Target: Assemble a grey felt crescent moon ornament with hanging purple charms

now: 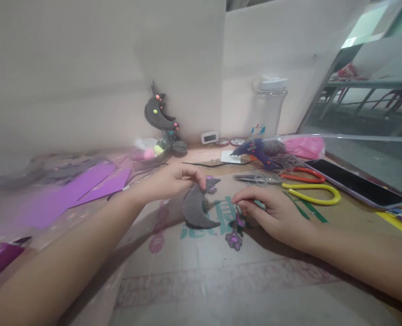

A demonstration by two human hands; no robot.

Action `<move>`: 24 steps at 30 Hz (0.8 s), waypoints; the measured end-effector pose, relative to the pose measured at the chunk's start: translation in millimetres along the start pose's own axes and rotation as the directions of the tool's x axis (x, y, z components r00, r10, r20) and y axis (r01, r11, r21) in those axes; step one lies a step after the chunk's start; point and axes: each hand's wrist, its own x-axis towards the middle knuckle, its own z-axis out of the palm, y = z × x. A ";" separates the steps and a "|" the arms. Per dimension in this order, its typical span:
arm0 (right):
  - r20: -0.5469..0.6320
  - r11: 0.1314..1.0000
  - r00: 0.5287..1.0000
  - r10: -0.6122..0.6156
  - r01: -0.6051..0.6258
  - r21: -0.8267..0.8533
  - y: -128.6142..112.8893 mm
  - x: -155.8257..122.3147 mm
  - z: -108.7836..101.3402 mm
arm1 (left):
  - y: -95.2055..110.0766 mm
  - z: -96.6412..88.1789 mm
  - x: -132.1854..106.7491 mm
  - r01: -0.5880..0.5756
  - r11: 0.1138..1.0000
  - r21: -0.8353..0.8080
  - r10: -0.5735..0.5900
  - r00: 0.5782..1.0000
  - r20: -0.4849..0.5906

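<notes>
Around one printed work surface (167, 276) I count one clear bottle (269, 108), one phone (357, 183) and one dark blue glue gun (257, 151). Of two gray crescents, one (153, 114) stands at the back, dotted with bright balls, while the other (194, 208) is above the middle of the surface, its upper part pinched in my left hand (177, 180). My right hand (275, 215) has thumb and forefinger closed on one thin strand (236, 209), two purple-and-gray flowers (234, 241) just below.
</notes>
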 end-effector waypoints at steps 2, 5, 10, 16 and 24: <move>0.000 1.000 1.000 -0.004 0.004 -0.004 -0.4 0.5 -0.3 | -1.3 -0.5 0.1 0.012 1.000 -0.002 -0.012 1.000 0.006; 0.015 1.000 1.000 0.000 0.000 -0.010 -0.3 0.8 -0.5 | -3.0 -1.2 -0.2 -0.009 1.000 -0.010 0.009 1.000 0.015; 0.031 1.000 1.000 0.004 -0.003 -0.028 0.1 0.2 -0.4 | -4.2 -1.3 -0.5 0.021 1.000 0.009 -0.021 0.999 0.048; 0.048 0.999 0.999 0.015 -0.013 -0.030 2.1 -0.8 0.3 | -1.6 -0.1 -0.4 0.013 0.999 0.033 -0.014 0.998 0.060; 0.071 0.999 0.997 0.036 -0.033 -0.039 -0.2 0.6 -1.2 | 11.5 8.6 -3.4 -0.194 0.856 0.480 0.234 0.972 -0.023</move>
